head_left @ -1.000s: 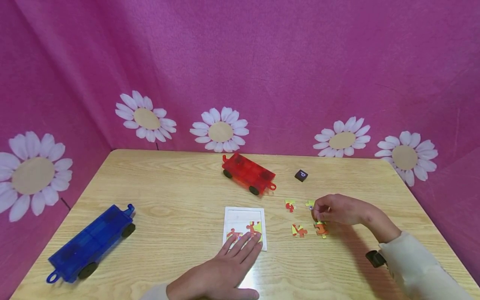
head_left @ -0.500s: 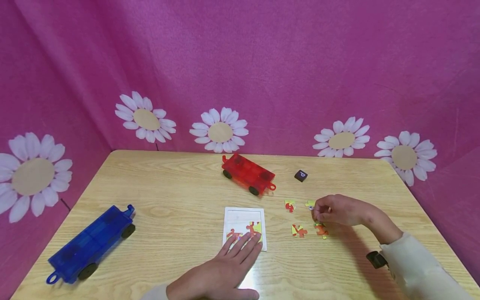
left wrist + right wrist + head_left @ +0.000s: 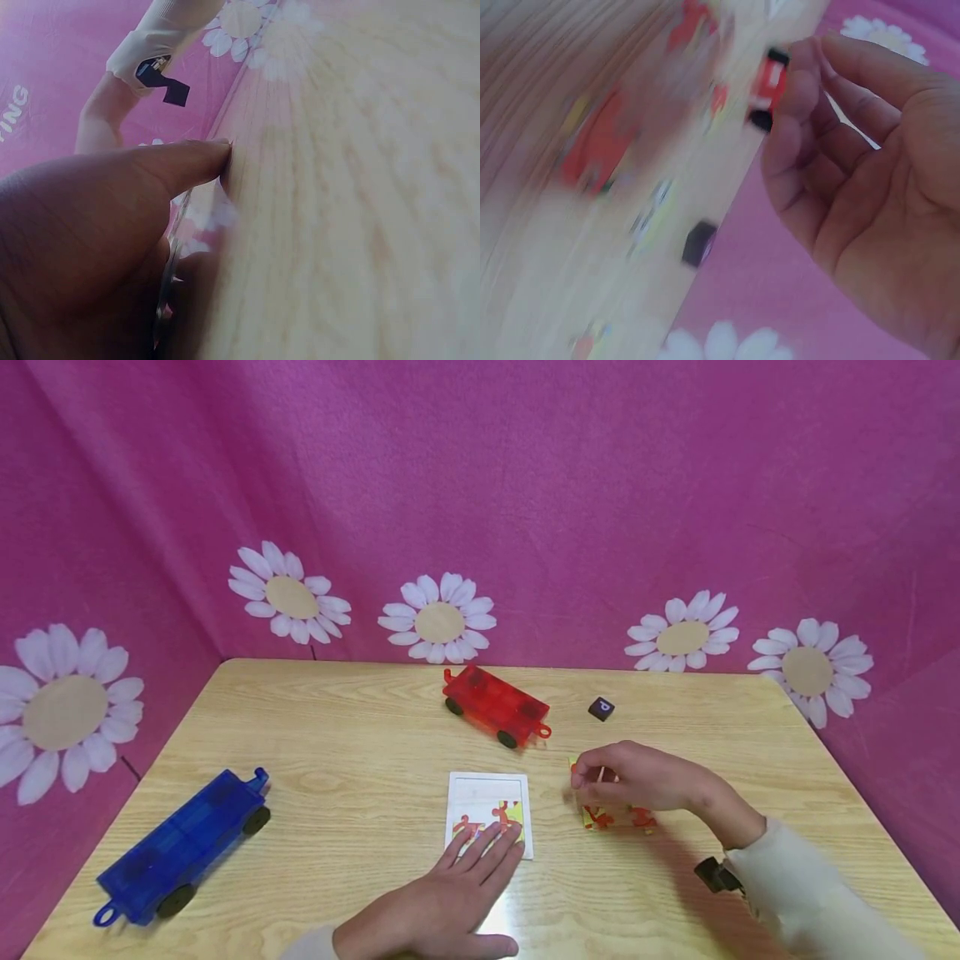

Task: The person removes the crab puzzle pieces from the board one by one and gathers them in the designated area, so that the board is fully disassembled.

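Observation:
My left hand [image 3: 438, 906] lies flat, fingers spread and resting over the lower part of a small white puzzle tray [image 3: 453, 793]. Red and yellow jigsaw pieces [image 3: 509, 812] in the tray show past the fingertips, which hide the rest. To the right, my right hand [image 3: 645, 774] hovers over loose pieces with its fingers loosely curled. Its thumb and index tips come close together, and no piece shows between them. One loose jigsaw piece [image 3: 597, 817] lies below the hand and another piece [image 3: 642, 820] to the right; the hand partly covers others.
Behind the tray stands a red toy wagon [image 3: 495, 703]. A small black letter tile [image 3: 601, 708] lies to its right. A long blue toy wagon [image 3: 183, 847] sits at the left. Pink flowered cloth [image 3: 525, 510] hangs behind the wooden table [image 3: 337, 735].
My right hand has moved left from the right-hand pieces to above the left-hand ones. The left hand stays in place on the tray.

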Demonstrator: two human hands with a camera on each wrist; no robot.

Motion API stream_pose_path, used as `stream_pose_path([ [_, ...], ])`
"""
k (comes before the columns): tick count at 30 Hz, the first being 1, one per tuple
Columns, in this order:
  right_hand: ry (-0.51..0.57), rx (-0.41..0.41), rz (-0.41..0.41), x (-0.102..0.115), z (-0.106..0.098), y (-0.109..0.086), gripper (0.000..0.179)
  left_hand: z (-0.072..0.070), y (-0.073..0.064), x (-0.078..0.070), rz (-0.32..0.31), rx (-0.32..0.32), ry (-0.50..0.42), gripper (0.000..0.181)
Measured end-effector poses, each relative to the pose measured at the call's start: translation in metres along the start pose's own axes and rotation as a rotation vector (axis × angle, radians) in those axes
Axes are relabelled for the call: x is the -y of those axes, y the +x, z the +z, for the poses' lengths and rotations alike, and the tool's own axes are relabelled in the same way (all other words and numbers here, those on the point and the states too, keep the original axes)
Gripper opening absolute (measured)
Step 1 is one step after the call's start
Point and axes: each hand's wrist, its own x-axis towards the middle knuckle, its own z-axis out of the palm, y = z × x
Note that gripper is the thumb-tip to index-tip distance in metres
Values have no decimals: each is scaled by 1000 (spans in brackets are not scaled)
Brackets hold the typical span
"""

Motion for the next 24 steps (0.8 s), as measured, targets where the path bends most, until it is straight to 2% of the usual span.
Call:
stream_pose_path([
  [6,-36,1,-48,13,11,24,13,-1,2,2,6,-3,-14,96],
  [12,-21,12,-125,19,26,47,19,0,3,3,18,-1,-13,95],
  [16,-45,21,-140,20,37,57,23,1,2,3,31,-12,39,94],
  [21,-89,41,-129,22,41,60,25,3,2,1,51,-55,137,92],
  [24,-114,51,-130,23,43,62,25,4,0,1,48,-61,163,91],
])
